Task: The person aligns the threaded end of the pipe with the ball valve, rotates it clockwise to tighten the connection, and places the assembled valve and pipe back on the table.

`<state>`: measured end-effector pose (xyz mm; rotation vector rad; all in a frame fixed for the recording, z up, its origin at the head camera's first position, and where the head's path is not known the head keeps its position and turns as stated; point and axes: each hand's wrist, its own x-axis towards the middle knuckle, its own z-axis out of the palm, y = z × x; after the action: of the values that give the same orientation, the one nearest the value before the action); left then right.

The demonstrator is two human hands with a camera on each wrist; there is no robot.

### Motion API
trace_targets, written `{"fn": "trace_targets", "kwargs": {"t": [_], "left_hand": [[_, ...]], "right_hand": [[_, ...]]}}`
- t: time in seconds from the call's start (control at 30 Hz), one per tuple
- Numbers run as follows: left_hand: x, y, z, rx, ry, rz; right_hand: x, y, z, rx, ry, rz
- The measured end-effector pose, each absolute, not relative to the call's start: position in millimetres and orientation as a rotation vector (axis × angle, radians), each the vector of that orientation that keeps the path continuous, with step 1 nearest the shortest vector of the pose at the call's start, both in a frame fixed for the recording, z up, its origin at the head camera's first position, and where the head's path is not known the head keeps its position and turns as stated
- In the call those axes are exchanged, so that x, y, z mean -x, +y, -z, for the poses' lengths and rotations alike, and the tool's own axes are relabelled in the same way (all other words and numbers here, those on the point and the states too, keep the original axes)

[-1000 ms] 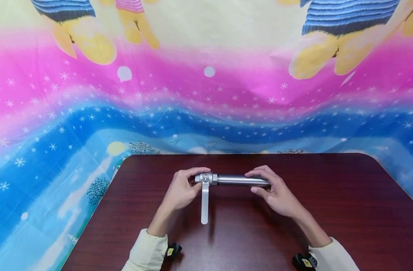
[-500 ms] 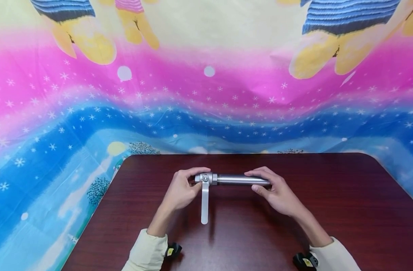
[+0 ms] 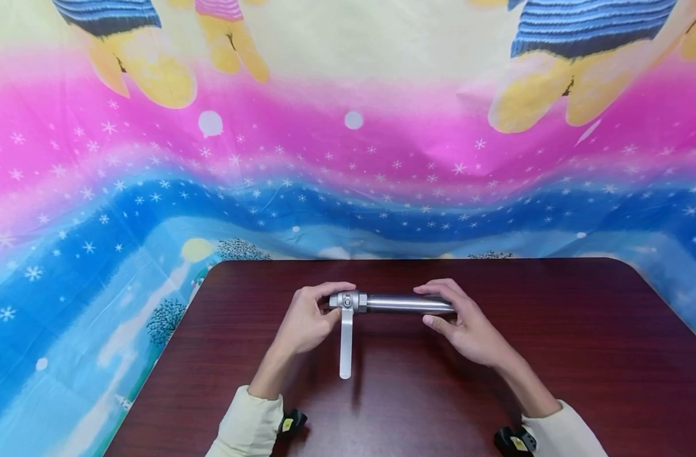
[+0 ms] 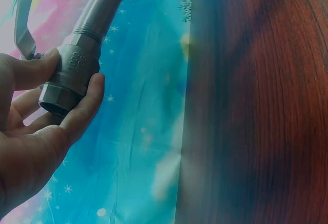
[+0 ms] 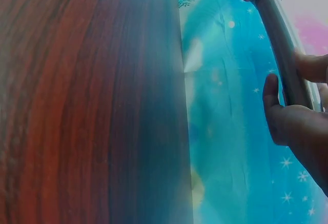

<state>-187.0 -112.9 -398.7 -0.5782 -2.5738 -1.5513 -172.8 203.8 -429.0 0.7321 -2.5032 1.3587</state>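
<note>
A steel ball valve (image 3: pixel 348 301) with a long lever handle (image 3: pixel 345 346) is held above the table by my left hand (image 3: pixel 309 320). My thumb and fingers grip its body, and in the left wrist view its hexagonal open end (image 4: pixel 59 100) faces the palm. From the valve's other end a smooth metal pipe (image 3: pixel 394 303) extends rightward, its threads (image 4: pixel 87 32) partly visible at the joint. My right hand (image 3: pixel 468 324) curves round the pipe's far end. Its thumb (image 5: pixel 271 88) stands slightly off the pipe while another finger touches it. The palm hides the pipe's right tip.
A dark red-brown wooden table (image 3: pixel 416 406) lies beneath both hands. Behind it hangs a colourful printed cloth (image 3: pixel 348 165), close to the table's back edge. Black wrist devices (image 3: pixel 293 421) sit at both cuffs.
The right thumb pressed on the pipe half a second ago and now stands slightly off it, with the fingers loosened. The left hand and the valve are almost still.
</note>
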Motion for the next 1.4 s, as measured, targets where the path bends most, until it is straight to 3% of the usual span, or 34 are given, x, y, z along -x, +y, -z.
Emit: {"fn": "trace_targets", "kwargs": {"t": [1.4], "left_hand": [[185.2, -111.7, 396.6, 0.569, -2.585, 1.561]], "right_hand": [[171.4, 203.7, 426.9, -0.719, -2.497, -1.394]]}}
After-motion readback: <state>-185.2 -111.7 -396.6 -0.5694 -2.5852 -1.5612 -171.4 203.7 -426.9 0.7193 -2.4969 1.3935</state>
